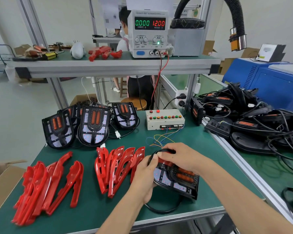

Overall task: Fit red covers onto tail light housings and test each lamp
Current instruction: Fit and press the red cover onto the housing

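Note:
A black tail light housing with two orange lenses lies tilted on the green mat at the front right. A red cover sits on its far rounded end. My left hand grips the housing's left edge, thumb on the cover. My right hand curls over the housing's far end, fingers on the rim and cover. Two heaps of loose red covers lie to the left, one beside my left hand, the other at the front left. Bare housings stand behind them.
A test box with coloured buttons and loose wires stands behind my hands. The power supply on the upper shelf reads 0.000 A and 12.00 V. A pile of housings with cables fills the right bench. A cardboard box sits at left.

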`<act>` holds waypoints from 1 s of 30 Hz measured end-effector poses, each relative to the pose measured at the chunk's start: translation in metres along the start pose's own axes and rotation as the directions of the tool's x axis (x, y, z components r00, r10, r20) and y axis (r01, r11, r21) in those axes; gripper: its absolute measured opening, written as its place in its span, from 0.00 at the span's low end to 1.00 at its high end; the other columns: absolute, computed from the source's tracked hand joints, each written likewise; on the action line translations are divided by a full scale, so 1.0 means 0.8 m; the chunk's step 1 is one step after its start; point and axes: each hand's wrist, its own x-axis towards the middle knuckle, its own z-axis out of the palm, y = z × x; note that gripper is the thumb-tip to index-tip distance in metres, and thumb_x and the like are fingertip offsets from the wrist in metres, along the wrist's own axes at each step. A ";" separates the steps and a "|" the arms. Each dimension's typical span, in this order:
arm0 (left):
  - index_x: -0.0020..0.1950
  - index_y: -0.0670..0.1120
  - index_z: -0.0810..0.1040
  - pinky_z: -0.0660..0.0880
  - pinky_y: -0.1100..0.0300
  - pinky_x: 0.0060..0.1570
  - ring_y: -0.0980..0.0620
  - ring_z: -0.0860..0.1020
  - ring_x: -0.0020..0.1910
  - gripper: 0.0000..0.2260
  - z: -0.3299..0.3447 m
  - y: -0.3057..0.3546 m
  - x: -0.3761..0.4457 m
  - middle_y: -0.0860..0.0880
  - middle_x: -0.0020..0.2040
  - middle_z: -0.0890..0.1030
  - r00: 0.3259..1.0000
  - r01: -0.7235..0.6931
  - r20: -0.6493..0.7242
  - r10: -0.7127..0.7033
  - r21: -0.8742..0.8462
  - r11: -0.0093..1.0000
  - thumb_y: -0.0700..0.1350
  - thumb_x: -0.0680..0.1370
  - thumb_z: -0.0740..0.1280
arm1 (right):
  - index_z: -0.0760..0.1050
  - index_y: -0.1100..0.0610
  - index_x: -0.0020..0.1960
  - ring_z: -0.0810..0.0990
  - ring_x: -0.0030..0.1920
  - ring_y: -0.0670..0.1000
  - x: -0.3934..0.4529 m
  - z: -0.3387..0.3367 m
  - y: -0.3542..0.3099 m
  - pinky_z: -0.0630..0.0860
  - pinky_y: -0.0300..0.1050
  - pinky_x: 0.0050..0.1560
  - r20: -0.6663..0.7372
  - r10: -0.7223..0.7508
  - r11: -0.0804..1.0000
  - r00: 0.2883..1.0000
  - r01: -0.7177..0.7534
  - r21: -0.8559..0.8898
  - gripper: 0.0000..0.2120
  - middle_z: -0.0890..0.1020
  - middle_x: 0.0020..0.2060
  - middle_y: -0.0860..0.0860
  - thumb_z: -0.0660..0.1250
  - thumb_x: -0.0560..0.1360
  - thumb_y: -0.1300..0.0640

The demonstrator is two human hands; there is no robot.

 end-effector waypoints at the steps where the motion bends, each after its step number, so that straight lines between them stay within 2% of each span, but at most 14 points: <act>1: 0.61 0.48 0.81 0.81 0.52 0.47 0.50 0.85 0.51 0.11 -0.001 -0.001 -0.001 0.45 0.56 0.86 1.000 0.006 0.021 -0.006 0.002 1.000 0.50 0.85 0.63 | 0.82 0.49 0.46 0.78 0.39 0.43 -0.001 0.001 0.002 0.75 0.42 0.47 -0.010 -0.007 1.000 1.000 0.007 -0.018 0.10 0.83 0.37 0.43 0.70 0.77 0.44; 4: 0.64 0.48 0.80 0.80 0.50 0.53 0.49 0.85 0.55 0.12 -0.006 -0.004 -0.003 0.46 0.58 0.86 0.997 0.006 0.077 -0.007 0.013 1.000 0.51 0.84 0.65 | 0.81 0.48 0.44 0.79 0.41 0.46 -0.003 0.004 0.006 0.76 0.47 0.51 -0.042 -0.031 0.995 0.999 0.026 -0.100 0.12 0.82 0.37 0.43 0.69 0.76 0.40; 8: 0.64 0.48 0.80 0.79 0.45 0.58 0.47 0.84 0.56 0.11 -0.005 -0.003 -0.001 0.45 0.58 0.86 0.998 -0.004 0.069 0.002 0.023 1.000 0.49 0.84 0.64 | 0.80 0.49 0.44 0.81 0.43 0.48 -0.005 0.004 0.005 0.77 0.50 0.53 -0.059 -0.056 0.991 0.997 0.048 -0.127 0.15 0.83 0.38 0.45 0.67 0.76 0.38; 11: 0.62 0.46 0.81 0.78 0.42 0.61 0.47 0.85 0.54 0.10 -0.003 0.000 0.001 0.45 0.56 0.86 0.999 0.005 0.038 -0.005 0.021 1.000 0.47 0.84 0.65 | 0.80 0.48 0.46 0.79 0.43 0.41 -0.011 -0.010 0.009 0.74 0.40 0.50 -0.032 -0.070 0.996 0.997 0.068 -0.062 0.18 0.82 0.38 0.41 0.63 0.79 0.35; 13: 0.60 0.47 0.82 0.79 0.45 0.58 0.48 0.86 0.51 0.09 -0.006 0.001 0.003 0.46 0.55 0.87 0.999 0.042 0.006 -0.042 -0.030 0.999 0.47 0.83 0.66 | 0.79 0.38 0.56 0.78 0.49 0.31 -0.018 -0.033 0.021 0.70 0.33 0.54 -0.076 -0.033 0.999 0.997 0.032 -0.013 0.10 0.83 0.46 0.36 0.64 0.79 0.37; 14: 0.60 0.47 0.82 0.80 0.46 0.55 0.49 0.86 0.50 0.09 -0.009 0.002 0.004 0.46 0.54 0.87 0.998 0.063 -0.015 -0.065 -0.073 0.995 0.47 0.83 0.67 | 0.76 0.36 0.62 0.78 0.52 0.28 -0.024 -0.046 0.031 0.70 0.31 0.54 -0.112 -0.010 1.000 0.994 0.011 0.008 0.12 0.82 0.50 0.33 0.66 0.79 0.39; 15: 0.61 0.46 0.81 0.81 0.49 0.52 0.48 0.86 0.49 0.09 -0.012 0.002 0.006 0.46 0.54 0.87 0.996 0.084 -0.033 -0.088 -0.116 0.990 0.46 0.83 0.67 | 0.76 0.37 0.62 0.78 0.52 0.27 -0.032 -0.057 0.042 0.70 0.29 0.52 -0.128 0.023 0.999 0.992 -0.018 0.041 0.12 0.82 0.52 0.33 0.66 0.79 0.40; 16: 0.62 0.46 0.81 0.81 0.50 0.49 0.48 0.86 0.48 0.10 -0.015 0.003 0.007 0.45 0.54 0.87 0.993 0.100 -0.042 -0.108 -0.154 0.983 0.47 0.83 0.67 | 0.79 0.38 0.59 0.79 0.51 0.29 -0.040 -0.064 0.057 0.71 0.29 0.50 -0.113 0.057 0.995 0.992 -0.047 0.090 0.10 0.83 0.51 0.34 0.66 0.79 0.41; 19: 0.64 0.45 0.81 0.82 0.52 0.46 0.46 0.86 0.50 0.17 -0.019 0.002 0.009 0.44 0.56 0.87 0.993 0.108 -0.034 -0.117 -0.192 0.975 0.52 0.78 0.71 | 0.84 0.44 0.56 0.84 0.44 0.45 -0.061 -0.057 0.089 0.78 0.39 0.46 -0.049 0.139 0.943 0.989 -0.117 0.310 0.11 0.87 0.48 0.45 0.65 0.81 0.45; 21: 0.67 0.45 0.78 0.82 0.49 0.52 0.45 0.86 0.54 0.25 -0.016 -0.001 0.009 0.45 0.56 0.87 0.992 0.107 -0.043 -0.115 -0.152 0.983 0.53 0.73 0.75 | 0.85 0.49 0.55 0.82 0.40 0.46 -0.065 -0.043 0.100 0.80 0.40 0.42 -0.122 0.144 0.909 0.982 -0.083 0.409 0.09 0.86 0.45 0.51 0.66 0.82 0.52; 23: 0.70 0.45 0.75 0.81 0.47 0.56 0.44 0.86 0.55 0.28 -0.013 -0.006 0.009 0.45 0.57 0.86 0.989 0.120 -0.063 -0.130 -0.143 0.982 0.50 0.72 0.77 | 0.84 0.52 0.54 0.83 0.43 0.47 -0.063 -0.031 0.106 0.82 0.44 0.45 -0.200 0.142 0.894 0.969 -0.039 0.446 0.08 0.87 0.47 0.53 0.66 0.82 0.55; 25: 0.70 0.45 0.75 0.81 0.47 0.55 0.44 0.86 0.54 0.26 -0.014 -0.007 0.011 0.45 0.56 0.87 0.987 0.128 -0.081 -0.141 -0.150 0.980 0.47 0.74 0.76 | 0.84 0.52 0.53 0.83 0.45 0.50 -0.062 -0.022 0.110 0.80 0.52 0.53 -0.241 0.128 0.892 0.962 -0.005 0.451 0.07 0.87 0.47 0.53 0.66 0.82 0.56; 26: 0.68 0.45 0.76 0.81 0.47 0.55 0.44 0.86 0.53 0.23 -0.016 -0.005 0.011 0.45 0.55 0.87 0.986 0.129 -0.085 -0.143 -0.147 0.981 0.46 0.75 0.76 | 0.84 0.51 0.52 0.82 0.46 0.51 -0.061 -0.019 0.110 0.80 0.54 0.54 -0.258 0.120 0.890 0.959 0.012 0.456 0.07 0.87 0.47 0.53 0.67 0.82 0.56; 30: 0.59 0.45 0.81 0.83 0.51 0.45 0.46 0.87 0.47 0.13 -0.018 0.002 0.012 0.44 0.52 0.87 0.988 0.127 -0.067 -0.136 -0.130 0.983 0.46 0.75 0.75 | 0.85 0.53 0.51 0.82 0.43 0.50 -0.061 -0.008 0.112 0.78 0.51 0.51 -0.310 0.125 0.863 0.942 0.051 0.503 0.07 0.88 0.45 0.54 0.68 0.81 0.58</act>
